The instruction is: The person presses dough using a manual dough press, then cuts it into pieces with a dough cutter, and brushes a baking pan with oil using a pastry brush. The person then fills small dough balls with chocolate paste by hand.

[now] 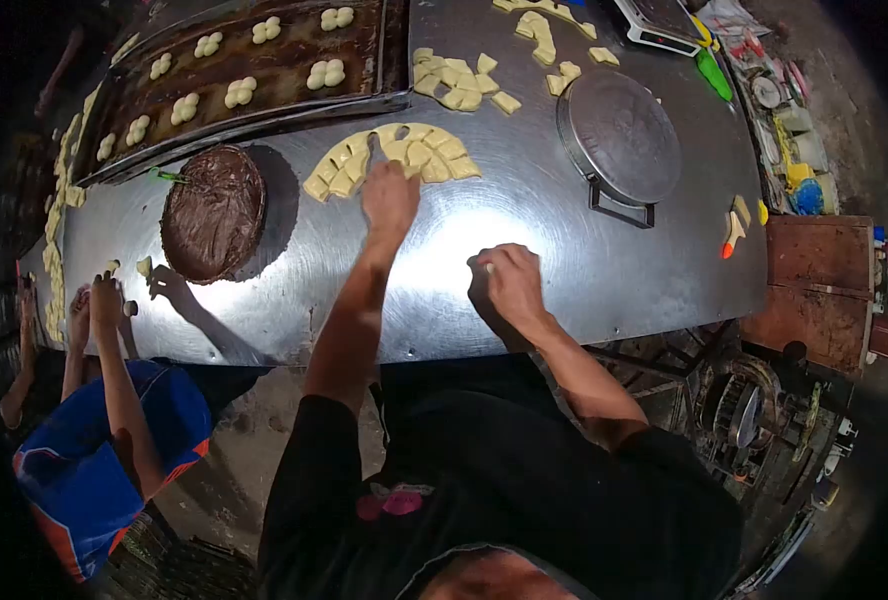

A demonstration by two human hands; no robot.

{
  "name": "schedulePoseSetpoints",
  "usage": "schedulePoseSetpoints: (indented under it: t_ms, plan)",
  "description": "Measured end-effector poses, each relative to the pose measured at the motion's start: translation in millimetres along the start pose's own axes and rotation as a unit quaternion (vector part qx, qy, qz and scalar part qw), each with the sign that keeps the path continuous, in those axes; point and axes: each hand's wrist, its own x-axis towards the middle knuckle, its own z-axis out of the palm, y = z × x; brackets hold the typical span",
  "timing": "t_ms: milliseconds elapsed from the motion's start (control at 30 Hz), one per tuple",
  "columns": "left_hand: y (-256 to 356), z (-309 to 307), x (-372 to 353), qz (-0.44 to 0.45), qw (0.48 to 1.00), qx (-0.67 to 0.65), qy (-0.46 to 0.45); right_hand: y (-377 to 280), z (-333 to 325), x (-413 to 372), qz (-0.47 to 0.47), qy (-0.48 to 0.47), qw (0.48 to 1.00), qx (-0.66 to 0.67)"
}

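Observation:
My left hand (pixel 391 200) is over the near edge of a curved sheet of pale yellow dough (pixel 439 155), cut into pieces. Its fingers are curled down at the dough, and a narrow grey shape shows just beyond them. I cannot tell what this hand grips. Lower and to the right, my right hand (pixel 514 283) is closed close over the metal table (pixel 564 270). A small pale bit of dough (pixel 490 268) peeks out at its fingertips. Left of my left hand stands a round pan of brown paste (pixel 214 215), a green-handled tool (pixel 167 175) at its rim.
A dark baking tray (pixel 294 75) with clusters of dough balls fills the back left. More cut dough (pixel 456 80) and a round lidded pan (pixel 621 135) lie to the right. A scale (pixel 659 25) sits at the back. Another person's hands (pixel 104 305) work at left.

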Motion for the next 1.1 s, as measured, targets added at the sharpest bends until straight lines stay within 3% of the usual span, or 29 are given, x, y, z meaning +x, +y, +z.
schedulePoseSetpoints:
  t_ms: [33,100,133,167,200,233,300,367,400,433,500,533,567,633,667,767,833,867,900,967,1033,1100]
  plan:
    - [2,-1,-3,-0.001,1.0,0.004,0.001,6,12,0,-0.041,-0.035,0.997,-0.047]
    - [6,-10,-11,-0.1,0.978,-0.174,-0.055,33,13,-24,-0.106,-0.052,0.993,0.023]
    - [7,-22,-19,-0.099,0.98,-0.168,-0.048,57,9,-32,-0.149,-0.026,0.988,-0.007]
    - [10,-38,-34,-0.173,0.92,-0.349,-0.039,76,1,-26,-0.116,-0.054,0.991,-0.025]
    - [11,-51,-53,-0.241,0.822,-0.515,-0.031,76,5,-11,-0.062,-0.003,0.997,-0.052]
    - [7,-55,-71,-0.244,0.824,-0.51,-0.026,70,9,10,-0.006,0.047,0.996,-0.079]
    - [-8,-53,-105,-0.032,0.967,-0.254,0.009,39,31,42,-0.024,0.107,0.994,0.028]
    - [-21,-51,-136,0.152,0.961,-0.214,0.082,34,42,13,-0.077,-0.038,0.992,0.092]
    - [-14,-69,-145,0.088,0.982,-0.161,0.05,31,32,-11,-0.093,-0.088,0.984,0.122]
    - [-18,-68,-152,0.089,0.982,-0.156,0.054,49,23,-29,-0.124,-0.105,0.973,0.162]
    - [-30,-59,-172,-0.097,0.971,-0.22,0.018,102,5,-25,-0.108,-0.208,0.967,0.1]
    - [-24,-77,-170,-0.15,0.944,-0.289,-0.046,98,2,-10,-0.058,-0.103,0.992,0.036]
    - [-21,-80,-170,-0.154,0.944,-0.288,-0.046,87,2,9,-0.004,0.004,1.0,-0.03]
    - [-11,-79,-168,-0.274,0.822,-0.498,-0.034,68,40,42,-0.017,0.086,0.995,0.049]
    - [-1,-93,-164,-0.331,0.782,-0.525,-0.047,50,51,38,-0.001,0.087,0.99,0.11]
    - [-8,-133,-183,-0.339,0.762,-0.551,-0.011,48,23,-20,-0.132,-0.078,0.975,0.163]
    - [-21,-152,-203,-0.375,0.77,-0.515,0.039,84,1,-21,-0.176,-0.051,0.974,0.131]
    - [-31,-157,-214,-0.39,0.765,-0.511,0.024,102,-7,-9,-0.085,-0.172,0.981,-0.003]
    - [-29,-157,-217,-0.397,0.763,-0.509,0.025,86,-4,8,-0.027,0.005,1.0,0.001]
    - [-21,-155,-213,-0.377,0.746,-0.547,0.047,72,28,46,-0.04,0.096,0.993,0.053]
    - [-9,-159,-210,-0.364,0.74,-0.565,0.036,41,41,34,-0.003,0.011,0.99,0.143]
    - [-11,-162,-206,-0.389,0.739,-0.548,0.05,30,28,-8,-0.119,-0.039,0.986,0.113]
